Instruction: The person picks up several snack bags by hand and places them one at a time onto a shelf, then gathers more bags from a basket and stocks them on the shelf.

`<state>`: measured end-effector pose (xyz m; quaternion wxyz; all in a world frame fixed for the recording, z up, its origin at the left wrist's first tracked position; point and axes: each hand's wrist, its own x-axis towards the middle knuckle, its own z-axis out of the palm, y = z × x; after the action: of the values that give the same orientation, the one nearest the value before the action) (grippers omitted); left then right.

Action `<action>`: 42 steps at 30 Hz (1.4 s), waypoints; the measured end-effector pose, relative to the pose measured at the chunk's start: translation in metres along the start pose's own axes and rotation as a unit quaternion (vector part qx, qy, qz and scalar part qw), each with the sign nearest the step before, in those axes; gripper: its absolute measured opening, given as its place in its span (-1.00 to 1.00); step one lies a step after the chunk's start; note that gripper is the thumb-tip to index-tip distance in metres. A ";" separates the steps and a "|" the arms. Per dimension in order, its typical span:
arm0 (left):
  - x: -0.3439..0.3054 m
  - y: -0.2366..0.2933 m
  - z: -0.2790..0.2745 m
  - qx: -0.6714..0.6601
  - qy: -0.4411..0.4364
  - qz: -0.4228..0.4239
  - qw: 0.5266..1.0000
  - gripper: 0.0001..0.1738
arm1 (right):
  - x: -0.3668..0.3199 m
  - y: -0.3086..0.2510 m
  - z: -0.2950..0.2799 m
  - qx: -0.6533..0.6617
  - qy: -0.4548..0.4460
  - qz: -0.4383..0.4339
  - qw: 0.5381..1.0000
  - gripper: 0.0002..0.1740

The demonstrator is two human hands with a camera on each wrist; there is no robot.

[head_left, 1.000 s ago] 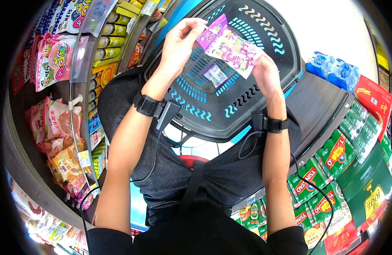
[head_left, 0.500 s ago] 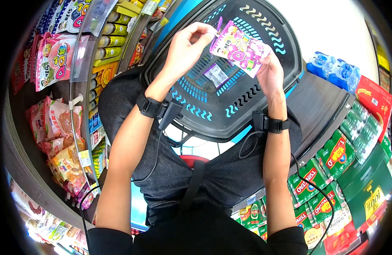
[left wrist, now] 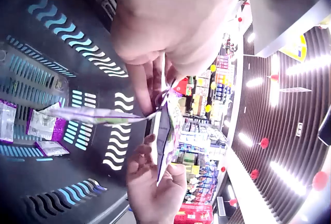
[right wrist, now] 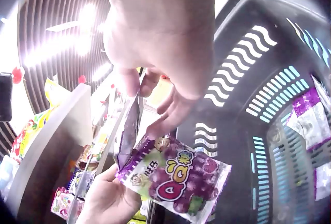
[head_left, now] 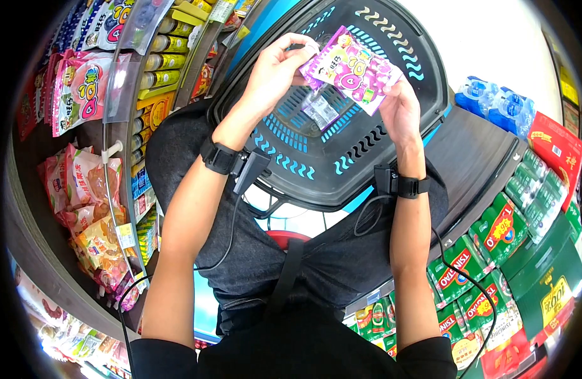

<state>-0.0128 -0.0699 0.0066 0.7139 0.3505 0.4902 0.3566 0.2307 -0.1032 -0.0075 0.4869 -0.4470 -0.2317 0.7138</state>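
Candy packet (head_left: pixel 354 66), judged light, limp and slippery, was held over the basket (head_left: pixel 423 95), pinched at one corner by curled fingers of the left hand (head_left: pixel 272 69) and at the opposite edge by the right hand (head_left: pixel 399 110), its sealed edges judged the surest hold.

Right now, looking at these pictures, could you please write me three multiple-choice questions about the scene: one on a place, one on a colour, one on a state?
1. Where is the candy bag?
A) on a shelf
B) above the basket
C) on the floor

2. What colour are the basket's slots?
A) red
B) yellow
C) blue

3. What is the left hand doing?
A) pinching the bag's corner
B) lying flat in the basket
C) hanging empty

Answers:
1 B, the head view shows it over the basket's open inside.
2 C, the slots are blue in black walls.
3 A, its fingertips grip the bag's top corner.
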 end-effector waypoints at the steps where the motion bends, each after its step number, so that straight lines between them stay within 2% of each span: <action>1: 0.000 0.001 0.001 -0.014 0.002 -0.007 1.000 -0.79 | 0.000 0.000 0.001 -0.017 0.002 0.003 1.000 -0.46; 5: 0.001 -0.002 -0.001 -0.092 -0.008 -0.002 0.996 -0.81 | 0.002 0.005 0.000 -0.056 -0.004 0.029 0.998 -0.43; 10: -0.001 0.005 -0.004 -0.216 -0.026 0.000 0.976 -0.81 | 0.000 0.006 -0.001 -0.010 -0.039 0.059 0.997 -0.41; 13: 0.001 -0.001 -0.010 -0.246 -0.040 -0.021 0.968 -0.80 | -0.003 0.006 0.007 0.022 -0.057 0.082 0.995 -0.42; 16: 0.000 0.000 -0.010 -0.271 -0.079 -0.007 0.959 -0.79 | -0.005 0.007 0.007 0.045 -0.079 0.108 0.990 -0.47; 19: -0.001 0.007 0.001 -0.261 -0.002 0.011 0.965 -0.80 | -0.005 0.010 0.001 0.039 -0.102 0.129 0.986 -0.54; 20: 0.000 0.007 0.001 -0.223 -0.006 0.030 0.974 -0.72 | -0.005 0.009 0.003 0.032 -0.099 0.131 0.986 -0.55; 22: 0.001 0.007 0.004 -0.225 0.006 0.013 0.974 -0.65 | -0.003 0.013 0.003 0.019 -0.091 0.129 0.987 -0.61; 24: -0.002 0.012 0.008 -0.223 0.000 -0.005 0.975 -0.54 | -0.001 0.014 0.004 0.009 -0.041 0.117 0.992 -0.66; 25: -0.002 0.011 0.007 -0.188 -0.011 0.006 0.982 -0.50 | 0.000 0.014 0.004 0.004 -0.016 0.111 0.994 -0.68; 27: 0.001 0.005 0.004 -0.117 -0.036 0.029 0.992 -0.41 | 0.000 0.014 0.003 0.011 -0.026 0.093 0.995 -0.66; 28: 0.005 -0.005 0.003 -0.040 -0.022 0.079 0.996 -0.50 | 0.000 0.013 0.002 0.014 -0.031 0.084 0.996 -0.65; 31: -0.001 0.000 0.007 0.077 -0.042 0.101 0.991 -0.57 | 0.003 0.017 -0.002 -0.029 -0.004 0.079 0.996 -0.68; 35: 0.003 -0.006 0.002 0.174 0.019 0.106 0.979 -0.68 | 0.002 0.016 0.002 -0.052 -0.002 0.076 0.996 -0.69; 42: 0.004 -0.008 0.000 0.124 0.044 0.087 0.987 -0.68 | 0.000 0.014 0.009 -0.125 -0.007 0.065 0.990 -0.65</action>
<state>-0.0100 -0.0705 -0.0022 0.6088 0.4618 0.5293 0.3687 0.2164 -0.1083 -0.0134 0.3783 -0.5130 -0.2932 0.7125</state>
